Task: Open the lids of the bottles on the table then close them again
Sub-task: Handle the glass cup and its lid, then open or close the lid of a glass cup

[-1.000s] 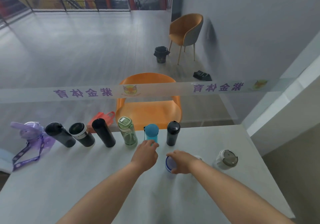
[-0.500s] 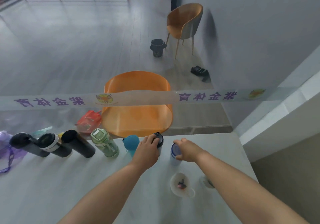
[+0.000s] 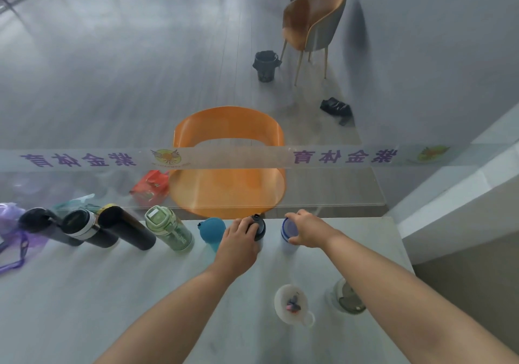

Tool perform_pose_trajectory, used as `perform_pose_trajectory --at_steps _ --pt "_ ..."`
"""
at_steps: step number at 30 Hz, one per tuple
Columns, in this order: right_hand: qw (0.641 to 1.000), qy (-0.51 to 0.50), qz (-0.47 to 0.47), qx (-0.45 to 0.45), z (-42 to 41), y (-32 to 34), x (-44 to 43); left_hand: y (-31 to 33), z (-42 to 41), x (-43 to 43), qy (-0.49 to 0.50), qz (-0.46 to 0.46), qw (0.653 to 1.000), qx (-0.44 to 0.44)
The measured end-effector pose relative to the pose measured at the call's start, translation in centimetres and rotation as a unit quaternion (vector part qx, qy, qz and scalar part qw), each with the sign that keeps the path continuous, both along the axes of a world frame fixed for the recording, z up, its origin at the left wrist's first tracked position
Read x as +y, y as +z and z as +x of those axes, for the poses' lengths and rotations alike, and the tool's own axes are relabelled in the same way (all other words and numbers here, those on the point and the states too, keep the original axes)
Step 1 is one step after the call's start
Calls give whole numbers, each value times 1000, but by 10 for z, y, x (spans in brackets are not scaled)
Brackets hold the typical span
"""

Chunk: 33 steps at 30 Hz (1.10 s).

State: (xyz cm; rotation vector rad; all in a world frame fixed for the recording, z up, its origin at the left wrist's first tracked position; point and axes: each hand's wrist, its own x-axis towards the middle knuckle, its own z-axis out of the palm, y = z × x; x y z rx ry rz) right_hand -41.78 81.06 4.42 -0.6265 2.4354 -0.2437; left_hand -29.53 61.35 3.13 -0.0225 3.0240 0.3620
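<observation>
A row of bottles stands along the far edge of the white table [image 3: 140, 293]. My left hand [image 3: 238, 240] is wrapped around the black-lidded bottle [image 3: 259, 226]. My right hand [image 3: 306, 228] grips the blue-lidded white bottle [image 3: 288, 231], standing just right of it in the row. To the left stand a blue bottle [image 3: 212, 230], a green bottle [image 3: 168, 231], a tall black bottle [image 3: 126, 227], a black bottle with a white band [image 3: 84, 227] and another black bottle [image 3: 42, 223].
A white cup [image 3: 292, 304] with something small inside and a grey-lidded jar [image 3: 348, 299] sit near my right forearm. A purple bottle with a strap [image 3: 11, 228] is at the far left. A glass pane stands behind the table, with an orange chair [image 3: 227, 167] beyond it.
My right hand carried the blue-lidded bottle from the middle of the table into the back row. My left hand moved from the blue bottle onto the black-lidded one. The view shifted right.
</observation>
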Motion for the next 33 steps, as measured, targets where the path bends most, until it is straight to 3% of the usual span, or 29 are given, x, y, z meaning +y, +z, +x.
perform_pose_trajectory --at_steps 14,23,28,33 --pt "1000 -10 13 13 11 0 2 13 6 1 -23 23 999 5" --pt "987 -62 -54 139 76 7 22 9 34 -8 -70 15 995 69" --pt "992 -96 -52 70 142 4 28 14 59 1 -88 37 994 56" --pt "999 -47 16 14 199 -25 27 14 87 6 -112 20 993 16"
